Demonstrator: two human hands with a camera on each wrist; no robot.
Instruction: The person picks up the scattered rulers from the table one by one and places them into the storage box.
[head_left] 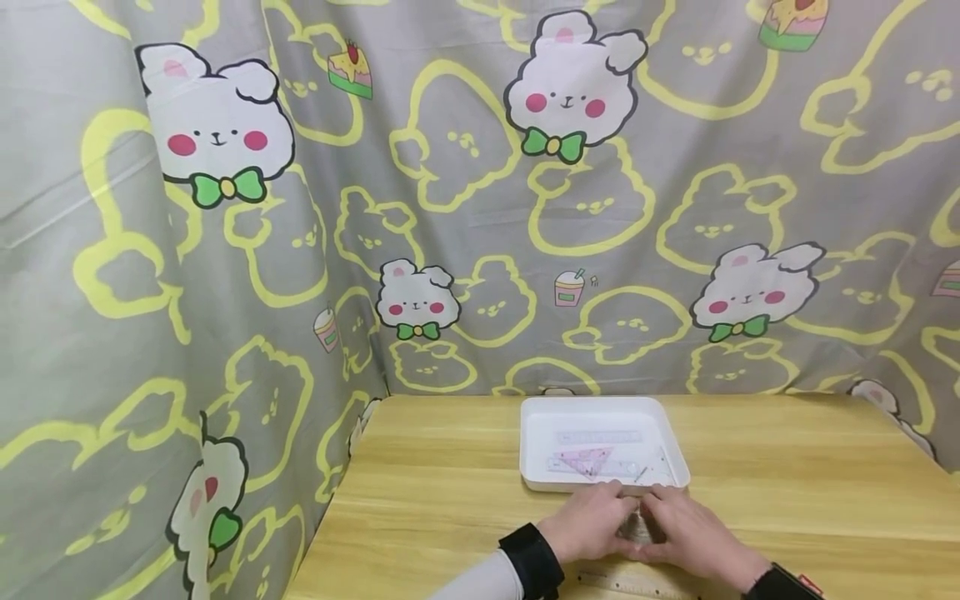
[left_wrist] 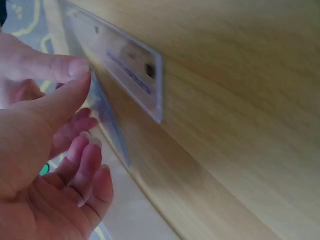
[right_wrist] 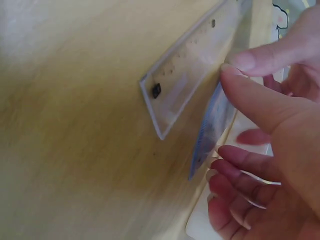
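Side by side at the front of the table, my left hand (head_left: 588, 521) and right hand (head_left: 690, 529) hold a thin clear plastic drawing piece (right_wrist: 212, 130) between them. It has a blue graduated edge and is tilted up; fingers cover much of it, so its full outline is hidden. The thumb tips meet at its upper edge, with the other fingers curled behind it. Below the hands, nearer the person, a clear ruler (left_wrist: 130, 67) with printed marks lies flat on the wooden table.
Just beyond the hands stands a white tray (head_left: 528, 442). Inside it are a pink set square (head_left: 587, 460), a clear ruler (head_left: 600, 436) and other clear pieces. A patterned curtain (head_left: 465, 167) hangs behind the table (head_left: 787, 467) and on its left.
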